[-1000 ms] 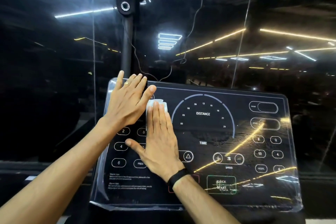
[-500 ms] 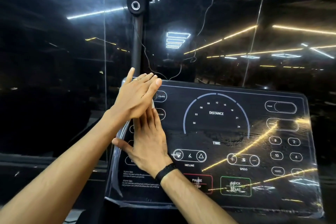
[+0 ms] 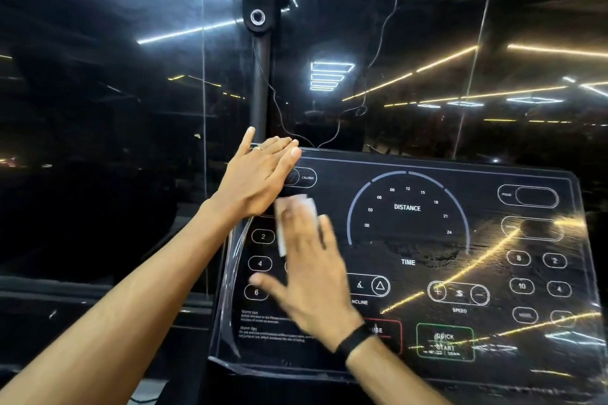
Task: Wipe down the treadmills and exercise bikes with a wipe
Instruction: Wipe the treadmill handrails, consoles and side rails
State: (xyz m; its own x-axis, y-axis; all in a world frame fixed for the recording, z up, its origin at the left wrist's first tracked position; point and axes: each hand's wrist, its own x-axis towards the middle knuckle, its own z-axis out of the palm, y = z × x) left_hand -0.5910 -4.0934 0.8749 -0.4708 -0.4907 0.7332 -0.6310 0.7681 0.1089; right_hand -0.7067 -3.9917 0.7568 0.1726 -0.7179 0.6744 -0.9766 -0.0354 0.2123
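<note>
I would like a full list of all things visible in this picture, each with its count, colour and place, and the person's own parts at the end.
treadmill console: one, black with white markings, centre and right, covered by clear film
wipe: one, white, on the console's left part, under the right hand's fingers
QUICK START button: one, green outline, lower right of the console
standing fan: one, black, behind the console's top left corner
glass wall: one, dark, behind everything, reflecting ceiling lights
ring: one, pale, on a left hand finger
wristband: one, black, on the right wrist
left hand: one, flat on the console's top left corner
right hand: one, blurred, fingers straight, pressing the wipe
</note>
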